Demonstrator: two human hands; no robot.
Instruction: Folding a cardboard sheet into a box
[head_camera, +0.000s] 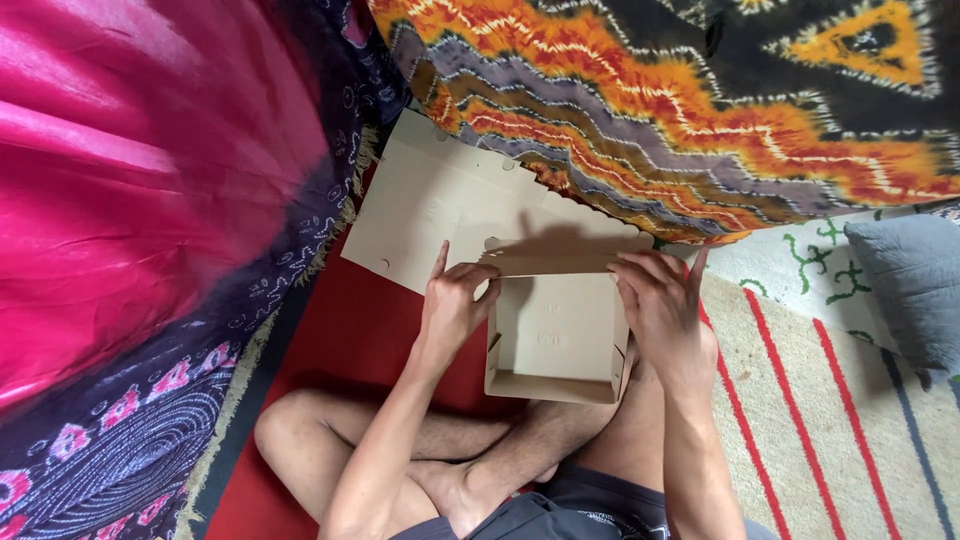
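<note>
A pale cardboard box (556, 335), partly folded up, rests on my crossed legs with its open side facing me. My left hand (452, 305) grips the box's far left corner, index finger stretched out over the flat sheet behind. My right hand (660, 305) holds the far right corner and pinches the far wall flap (550, 263). Both hands touch the same box.
A stack of flat, unfolded cardboard blanks (430, 205) lies just beyond the box on a red mat (350, 330). Pink and dark patterned cloth (150, 200) hangs at left, orange tie-dye cloth (700, 90) above. A striped rug (820, 420) and grey cushion (905, 285) sit at right.
</note>
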